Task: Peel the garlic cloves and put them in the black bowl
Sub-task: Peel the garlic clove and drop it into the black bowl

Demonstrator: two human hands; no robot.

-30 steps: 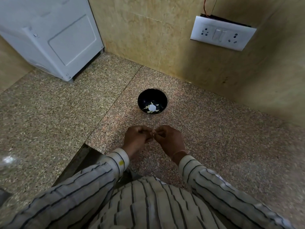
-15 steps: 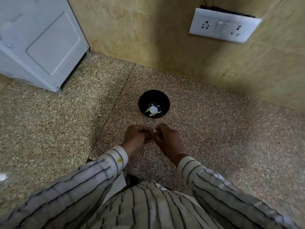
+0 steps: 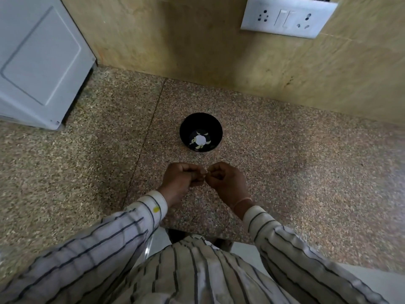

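- Since half a second ago: view tipped, so the black bowl (image 3: 210,126) sits lower in frame and the switchboard (image 3: 287,17) is cut by the top edge; knuckles of the two hands have drawn slightly apart, fingertips still meeting
- Left hand (image 3: 182,181): fingers curled, thumb and fingertips pinching a garlic clove (image 3: 206,172) on the near side of the bowl
- Right hand (image 3: 228,183): fingers curled too, pinching the same clove from the other end; clove is mostly hidden, only a pale sliver shows, peel state unclear
- Both hands are held near the bowl, not touching it, above the granite counter (image 3: 306,172)
- Bowl stands upright on the counter; pale peeled cloves (image 3: 198,147) lie around a white glare spot at its bottom
- Far left of the bowl: white appliance (image 3: 39,62) standing on the counter
- Behind the bowl: beige tiled wall (image 3: 175,40), switchboard mounted on it up and to the right
- Thin band (image 3: 241,202) on the right wrist; striped sleeves (image 3: 98,244) on both arms
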